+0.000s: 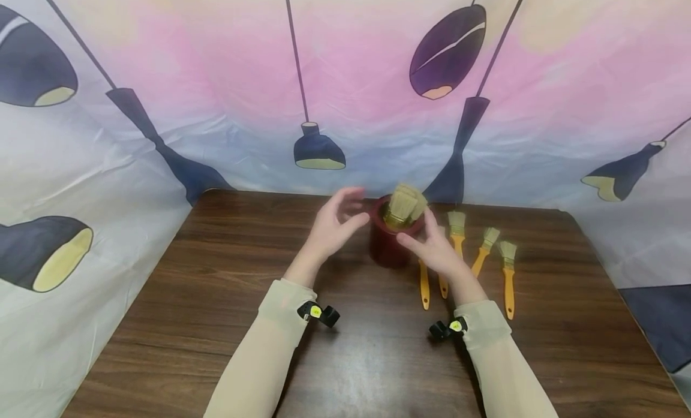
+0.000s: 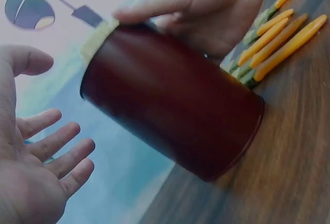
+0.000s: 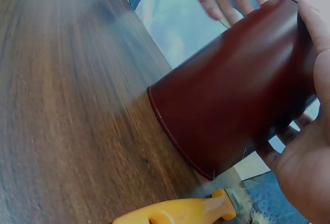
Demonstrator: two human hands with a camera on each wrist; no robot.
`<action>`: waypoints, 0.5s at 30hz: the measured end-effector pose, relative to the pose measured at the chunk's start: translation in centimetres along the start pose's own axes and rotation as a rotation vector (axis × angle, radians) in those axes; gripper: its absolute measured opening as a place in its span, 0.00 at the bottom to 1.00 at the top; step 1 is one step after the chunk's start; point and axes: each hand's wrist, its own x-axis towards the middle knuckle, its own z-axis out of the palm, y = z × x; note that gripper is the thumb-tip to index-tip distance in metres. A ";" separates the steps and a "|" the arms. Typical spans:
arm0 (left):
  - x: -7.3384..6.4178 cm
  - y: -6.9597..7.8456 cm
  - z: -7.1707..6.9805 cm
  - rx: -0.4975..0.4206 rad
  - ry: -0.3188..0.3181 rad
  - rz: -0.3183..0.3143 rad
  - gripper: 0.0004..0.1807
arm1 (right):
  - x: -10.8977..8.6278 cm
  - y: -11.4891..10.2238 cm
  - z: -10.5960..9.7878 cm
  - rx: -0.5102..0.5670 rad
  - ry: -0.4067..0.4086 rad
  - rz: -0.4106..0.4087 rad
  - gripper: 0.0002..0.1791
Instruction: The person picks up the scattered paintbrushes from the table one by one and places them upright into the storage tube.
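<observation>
A dark red cylindrical cup (image 1: pixel 384 251) stands upright near the back of the table. Pale bristles of paintbrushes (image 1: pixel 402 203) rise out of it, their handles hidden inside. My right hand (image 1: pixel 439 253) grips the cup's right side, thumb at the rim in front and fingers reaching round behind, as the right wrist view shows. On the left, my left hand (image 1: pixel 333 227) is held in the air beside the cup with its fingers spread and nothing in them. The left wrist view shows a gap between that palm and the cup wall (image 2: pixel 170 100).
Several paintbrushes with yellow-orange handles (image 1: pixel 509 292) lie to the right of the cup, bristles pointing away from me. Some are partly covered by my right hand. A printed cloth (image 1: pixel 243 106) hangs close behind the wooden table (image 1: pixel 216 274).
</observation>
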 end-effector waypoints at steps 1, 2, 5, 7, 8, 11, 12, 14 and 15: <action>-0.2 -0.3 -0.2 -0.020 -0.001 -0.001 0.32 | 0.0 0.0 0.1 -0.015 0.000 -0.006 0.54; -0.4 -0.6 -0.3 -0.038 -0.002 -0.002 0.32 | -0.1 0.0 0.2 -0.035 0.006 -0.003 0.53; -0.9 -1.3 -0.7 -0.063 -0.010 -0.004 0.33 | -0.3 -0.2 0.6 -0.043 0.017 0.010 0.55; -1.1 -1.7 -0.8 -0.069 -0.025 -0.004 0.35 | -0.3 -0.3 0.9 0.027 0.009 0.004 0.56; -1.2 -1.8 -0.9 -0.071 -0.033 -0.003 0.36 | -0.3 -0.3 1.1 0.063 0.007 0.002 0.57; -1.3 -2.2 -1.0 -0.066 -0.064 0.009 0.39 | -0.2 -0.5 1.3 0.138 -0.004 0.002 0.56; -1.3 -2.3 -1.0 -0.065 -0.076 0.016 0.41 | -0.2 -0.6 1.4 0.146 -0.012 0.002 0.55; -1.2 -2.5 -1.0 -0.062 -0.106 0.029 0.43 | -0.2 -0.7 1.6 0.144 -0.019 0.012 0.52; -1.2 -2.6 -1.0 -0.059 -0.124 0.035 0.44 | -0.2 -0.8 1.6 0.146 -0.028 0.018 0.50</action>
